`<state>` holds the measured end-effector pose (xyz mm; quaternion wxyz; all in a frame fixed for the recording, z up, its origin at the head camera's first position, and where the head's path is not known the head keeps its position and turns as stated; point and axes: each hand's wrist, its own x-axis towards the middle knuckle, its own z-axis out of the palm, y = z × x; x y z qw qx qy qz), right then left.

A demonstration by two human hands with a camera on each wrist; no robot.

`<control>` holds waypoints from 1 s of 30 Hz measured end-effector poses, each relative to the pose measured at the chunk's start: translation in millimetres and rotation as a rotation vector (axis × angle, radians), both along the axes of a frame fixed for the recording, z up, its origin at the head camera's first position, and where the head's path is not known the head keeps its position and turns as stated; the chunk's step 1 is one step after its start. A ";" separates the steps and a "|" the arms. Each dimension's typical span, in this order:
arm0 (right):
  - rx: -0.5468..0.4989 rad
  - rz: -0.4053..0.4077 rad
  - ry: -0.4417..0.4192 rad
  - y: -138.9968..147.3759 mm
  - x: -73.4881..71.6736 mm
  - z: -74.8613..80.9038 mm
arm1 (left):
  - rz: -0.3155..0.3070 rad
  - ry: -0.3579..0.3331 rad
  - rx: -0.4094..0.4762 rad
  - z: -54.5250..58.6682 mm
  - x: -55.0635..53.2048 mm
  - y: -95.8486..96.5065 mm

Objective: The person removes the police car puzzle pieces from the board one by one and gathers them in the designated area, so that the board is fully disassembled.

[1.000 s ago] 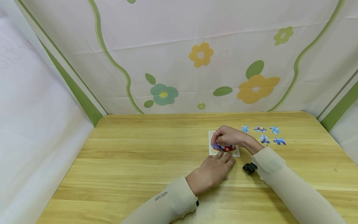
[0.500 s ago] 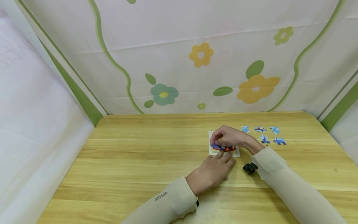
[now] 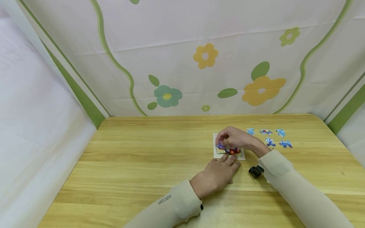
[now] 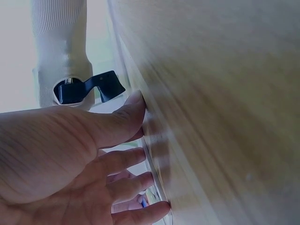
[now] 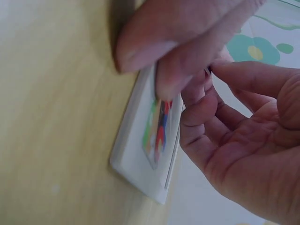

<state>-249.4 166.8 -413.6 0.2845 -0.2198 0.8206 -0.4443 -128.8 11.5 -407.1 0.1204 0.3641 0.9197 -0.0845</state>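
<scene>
A small jigsaw tray [image 3: 215, 155] with a white border lies right of the table's middle, holding several joined pieces with a red vehicle picture [image 3: 234, 152]. Over its left part my right hand [image 3: 235, 137] pinches a purple puzzle piece [image 3: 220, 146] between thumb and index finger. In the right wrist view only a thin edge of that piece [image 5: 207, 71] shows at the fingertips. My left hand [image 3: 216, 175] rests its fairly straight fingers along the tray's near border. The left wrist view has those fingertips [image 4: 161, 208] on the tray's edge, the thumb by the table.
Loose jigsaw pieces, among them a blue one [image 3: 285, 144] and a small red-and-blue one [image 3: 265, 132], lie right of the tray. A black wrist camera [image 3: 255, 172] hangs beneath the right cuff. Behind the wooden table [image 3: 142, 158] stands a flowered cloth wall [image 3: 176, 63].
My right hand has raised the purple piece slightly and turned it; a pale yellowish patch now shows below it in the tray. My left hand has stayed put.
</scene>
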 end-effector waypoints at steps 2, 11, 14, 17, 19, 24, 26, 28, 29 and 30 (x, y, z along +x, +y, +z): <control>-0.013 -0.018 -0.014 3.2 0.7 1.4 | 0.003 -0.002 -0.004 0.2 0.3 0.3; 0.044 -0.122 0.066 29.6 0.9 12.7 | 0.009 0.000 0.002 -0.5 0.3 0.9; 0.070 -0.147 0.091 40.9 1.5 15.7 | 0.007 0.002 0.010 -0.7 0.5 0.6; 0.086 -0.167 0.109 52.5 2.7 17.4 | 0.011 -0.004 0.012 -0.7 0.6 1.0; 0.086 -0.178 0.111 60.2 3.4 17.6 | 0.017 -0.012 0.010 -0.6 0.6 1.2; 0.096 -0.199 0.128 78.3 4.9 15.3 | 0.019 -0.015 0.015 -0.4 0.9 0.5; 0.101 -0.207 0.131 85.0 5.7 14.3 | 0.015 -0.011 0.015 -0.4 1.1 0.2; 0.107 -0.218 0.131 91.3 6.8 13.9 | 0.010 -0.003 0.016 -0.3 1.5 0.2; 0.106 -0.223 0.127 94.2 7.3 13.7 | 0.009 -0.001 0.015 -0.1 1.5 0.2; 0.106 -0.228 0.127 97.2 7.9 13.5 | 0.007 0.002 0.012 -0.1 1.5 0.2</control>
